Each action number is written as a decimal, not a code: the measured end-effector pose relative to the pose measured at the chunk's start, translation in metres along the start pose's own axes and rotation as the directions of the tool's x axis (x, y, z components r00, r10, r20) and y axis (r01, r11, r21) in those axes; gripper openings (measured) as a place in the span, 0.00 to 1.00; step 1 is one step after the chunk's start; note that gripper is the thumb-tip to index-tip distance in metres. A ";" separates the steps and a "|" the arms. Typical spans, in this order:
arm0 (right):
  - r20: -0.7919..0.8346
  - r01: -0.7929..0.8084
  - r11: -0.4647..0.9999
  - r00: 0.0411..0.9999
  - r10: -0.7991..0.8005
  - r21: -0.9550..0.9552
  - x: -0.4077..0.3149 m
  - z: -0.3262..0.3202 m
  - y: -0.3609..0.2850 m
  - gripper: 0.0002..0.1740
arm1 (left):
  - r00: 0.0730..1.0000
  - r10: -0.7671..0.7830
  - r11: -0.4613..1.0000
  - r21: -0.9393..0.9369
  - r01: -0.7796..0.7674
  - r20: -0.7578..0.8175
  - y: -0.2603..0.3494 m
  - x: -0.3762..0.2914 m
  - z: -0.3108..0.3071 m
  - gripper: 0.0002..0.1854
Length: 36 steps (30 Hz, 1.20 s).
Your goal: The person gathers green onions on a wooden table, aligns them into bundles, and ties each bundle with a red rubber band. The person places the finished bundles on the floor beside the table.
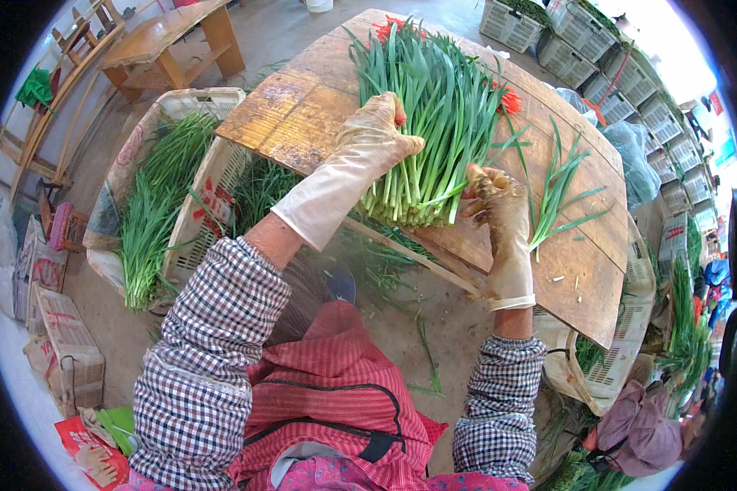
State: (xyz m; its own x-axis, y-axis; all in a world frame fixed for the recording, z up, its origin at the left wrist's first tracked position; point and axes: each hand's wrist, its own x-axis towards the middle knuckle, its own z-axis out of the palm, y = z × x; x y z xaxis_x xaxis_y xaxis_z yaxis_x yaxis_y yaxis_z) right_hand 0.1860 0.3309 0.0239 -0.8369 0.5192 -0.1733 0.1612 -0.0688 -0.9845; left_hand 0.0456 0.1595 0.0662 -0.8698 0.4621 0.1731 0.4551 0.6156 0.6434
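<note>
A thick bunch of garlic chives (pixel 439 132) lies on a wooden tabletop (pixel 276 123), pale cut stems toward me and over the near edge. My left hand (pixel 378 129), in a whitish rubber glove, grips the bunch's left side, its thumb across the stems; some of its fingers are hidden. At the lower right of the bunch, my right hand (pixel 494 193), in a stained glove, pinches a yellowish-green leaf (pixel 442 197) slanting out from the stems. A few loose chives (pixel 556 190) lie to the right of that hand.
Red ties (pixel 508 98) lie beside and behind the bunch. Plastic crates with chives (pixel 153 196) stand left of the table, another crate (pixel 620 344) at its right. Stacked crates (pixel 580 30) line the far right. A wooden bench (pixel 166 43) stands at the back left.
</note>
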 end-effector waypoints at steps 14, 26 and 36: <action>-0.093 0.089 0.977 0.990 -0.109 -0.195 0.000 0.030 0.005 0.18 | 0.954 0.292 0.902 0.351 -0.250 -0.073 0.011 -0.007 0.016 0.32; -0.005 -0.014 0.981 1.000 0.015 0.194 -0.004 0.027 0.007 0.17 | 0.989 0.145 0.942 0.306 -0.136 -0.007 0.008 -0.005 0.013 0.43; 0.031 -0.034 0.960 0.999 0.026 0.278 0.001 0.031 0.015 0.13 | 0.988 0.154 0.936 0.325 -0.138 -0.025 0.013 -0.005 0.016 0.43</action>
State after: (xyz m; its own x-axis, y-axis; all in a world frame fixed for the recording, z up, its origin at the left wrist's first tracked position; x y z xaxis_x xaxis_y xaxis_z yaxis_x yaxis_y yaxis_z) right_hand 0.1716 0.3039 0.0079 -0.8483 0.4904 -0.1997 0.0375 -0.3206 -0.9465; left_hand 0.0589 0.1759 0.0621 -0.7935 0.5355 0.2890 0.6079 0.7196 0.3357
